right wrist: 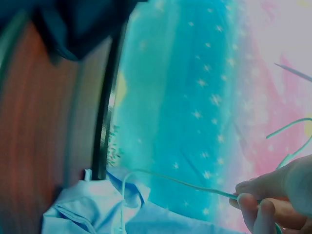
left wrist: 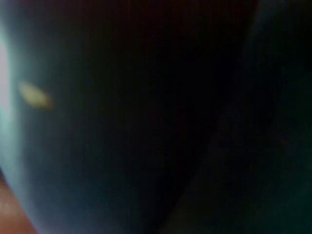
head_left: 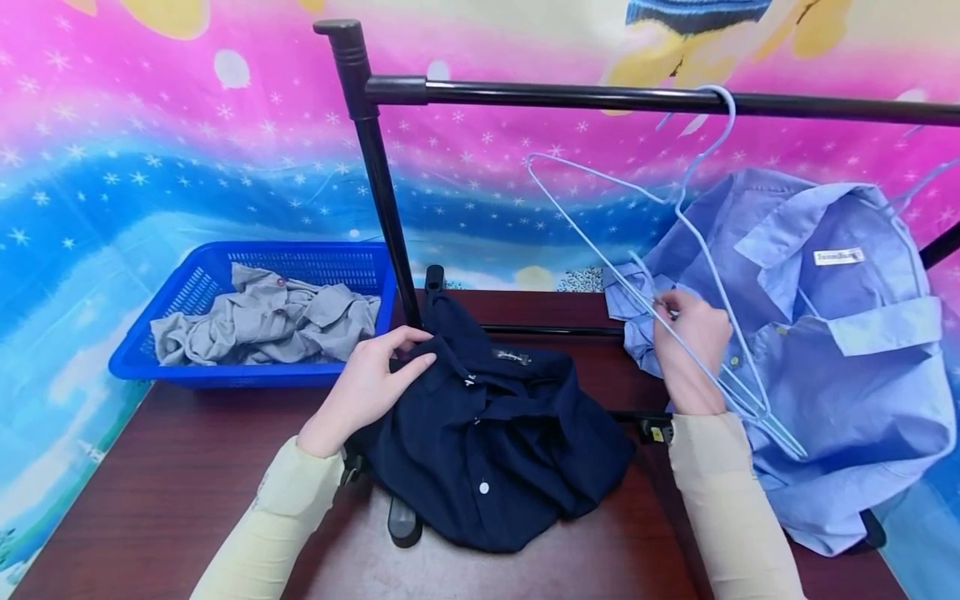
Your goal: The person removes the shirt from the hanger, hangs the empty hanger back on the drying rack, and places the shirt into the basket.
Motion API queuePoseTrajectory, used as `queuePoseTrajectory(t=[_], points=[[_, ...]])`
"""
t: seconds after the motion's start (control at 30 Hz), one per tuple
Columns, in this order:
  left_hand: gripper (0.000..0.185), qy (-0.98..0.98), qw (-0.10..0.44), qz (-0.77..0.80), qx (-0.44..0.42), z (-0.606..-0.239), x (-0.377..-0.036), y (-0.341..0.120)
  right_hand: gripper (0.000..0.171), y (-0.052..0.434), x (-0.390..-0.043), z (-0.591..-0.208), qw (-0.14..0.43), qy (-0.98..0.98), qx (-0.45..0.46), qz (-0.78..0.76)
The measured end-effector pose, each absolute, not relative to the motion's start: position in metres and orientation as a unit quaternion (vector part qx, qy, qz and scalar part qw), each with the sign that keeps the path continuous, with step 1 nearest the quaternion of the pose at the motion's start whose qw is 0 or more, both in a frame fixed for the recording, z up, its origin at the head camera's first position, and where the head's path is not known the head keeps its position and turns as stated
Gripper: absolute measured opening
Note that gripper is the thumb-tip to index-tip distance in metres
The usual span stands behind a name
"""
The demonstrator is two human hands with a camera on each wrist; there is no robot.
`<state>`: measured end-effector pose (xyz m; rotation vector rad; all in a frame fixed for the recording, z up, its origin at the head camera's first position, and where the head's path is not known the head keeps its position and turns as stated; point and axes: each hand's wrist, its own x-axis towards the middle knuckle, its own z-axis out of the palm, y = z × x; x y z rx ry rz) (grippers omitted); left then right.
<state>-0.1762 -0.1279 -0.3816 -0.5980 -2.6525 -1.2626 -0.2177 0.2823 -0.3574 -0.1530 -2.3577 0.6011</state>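
A navy shirt [head_left: 517, 450] with white buttons lies bunched in front of me, its collar and label facing up. My left hand [head_left: 367, 383] pinches the shirt near the collar on its left side. Dark, blurred cloth [left wrist: 122, 122] fills most of the left wrist view. With curled fingers, my right hand [head_left: 693, 342] holds the thin wire of a pale blue hanger [head_left: 585, 229]. In the right wrist view the same hand [right wrist: 278, 200] pinches the hanger wire [right wrist: 195, 187]. A hanger hook [head_left: 723, 108] loops over the black rail.
The black rack rail [head_left: 570, 94] crosses above the dark wooden table [head_left: 202, 467]. A light blue shirt [head_left: 847, 400] hangs at the right, close to my right hand. At the left, a blue basket [head_left: 225, 375] holds a crumpled grey garment [head_left: 262, 321].
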Motion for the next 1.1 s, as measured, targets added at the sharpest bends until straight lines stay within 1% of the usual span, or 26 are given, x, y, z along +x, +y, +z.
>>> queuePoseTrajectory(t=[0.07,0.17,0.3,0.37,0.43,0.57,0.7,0.87,1.1], points=[[0.028,-0.883,0.071,-0.42,-0.199,-0.381,-0.176,-0.128,0.018,0.287,-0.218,-0.353,0.344,-0.904,-0.072,0.243],[0.028,-0.883,0.07,-0.42,-0.199,-0.381,-0.176,-0.128,0.018,0.293,-0.216,-0.346,0.359,-0.897,-0.078,0.246],[0.03,-0.883,0.073,-0.418,-0.2,-0.381,-0.175,-0.127,0.016,0.3,-0.214,-0.34,0.39,-0.885,-0.063,0.247],[0.032,-0.884,0.084,-0.413,-0.203,-0.381,-0.174,-0.127,0.016,0.304,-0.213,-0.338,0.401,-0.88,-0.055,0.249],[0.035,-0.885,0.104,-0.404,-0.207,-0.38,-0.174,-0.126,0.015,0.307,-0.211,-0.336,0.409,-0.877,-0.05,0.247],[0.042,-0.886,0.16,-0.384,-0.206,-0.376,-0.172,-0.123,0.017,0.31,-0.204,-0.33,0.399,-0.876,-0.053,0.265],[0.041,-0.881,0.209,-0.369,-0.209,-0.366,-0.169,-0.119,0.023,0.311,-0.198,-0.323,0.394,-0.873,-0.047,0.283],[0.041,-0.854,0.252,-0.379,-0.25,-0.349,-0.166,-0.113,0.024,0.31,-0.191,-0.312,0.406,-0.869,-0.042,0.281],[0.053,-0.794,0.327,-0.404,-0.314,-0.318,-0.167,-0.101,0.02,0.314,-0.185,-0.298,0.425,-0.86,-0.036,0.28]])
